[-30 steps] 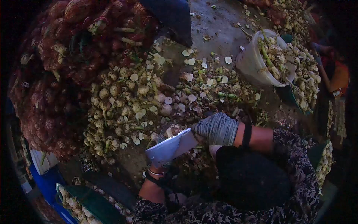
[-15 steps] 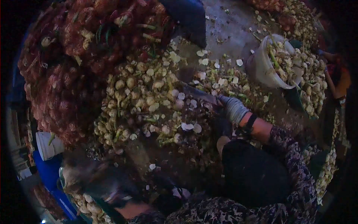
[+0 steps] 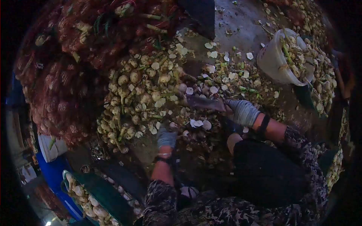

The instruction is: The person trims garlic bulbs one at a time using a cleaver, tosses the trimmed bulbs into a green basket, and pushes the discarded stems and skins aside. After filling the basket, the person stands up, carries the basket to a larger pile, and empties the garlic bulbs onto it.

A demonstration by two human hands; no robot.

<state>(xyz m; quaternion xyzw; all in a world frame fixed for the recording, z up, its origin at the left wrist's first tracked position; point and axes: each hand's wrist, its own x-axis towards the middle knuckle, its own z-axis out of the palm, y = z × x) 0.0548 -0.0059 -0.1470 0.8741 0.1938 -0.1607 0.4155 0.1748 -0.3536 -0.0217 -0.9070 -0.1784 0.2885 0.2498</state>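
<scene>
My right hand (image 3: 244,113), in a grey glove, is closed round the handle of a broad-bladed knife (image 3: 203,102). The blade points left over the scraps. At the near edge of a heap of garlic bulbs (image 3: 139,90) is my left hand (image 3: 166,138), also gloved. Its fingers are dim and smeared, so whether they grip a bulb cannot be made out. Pale cut garlic pieces (image 3: 197,123) lie between the hands, on dark peelings and trimmings.
Red mesh sacks (image 3: 60,101) of bulbs rise at the left. A tipped white bucket (image 3: 272,62) spills stalks and garlic at the right. A green-rimmed basket (image 3: 66,177) holds trimmed bulbs at lower left, near a small white pail (image 3: 48,148). Another person's arm (image 3: 338,77) shows far right.
My left hand has swung from above the lower-left basket up and right to the heap's edge, uncovering the basket. My right hand still holds the knife. The whole view has shifted slightly.
</scene>
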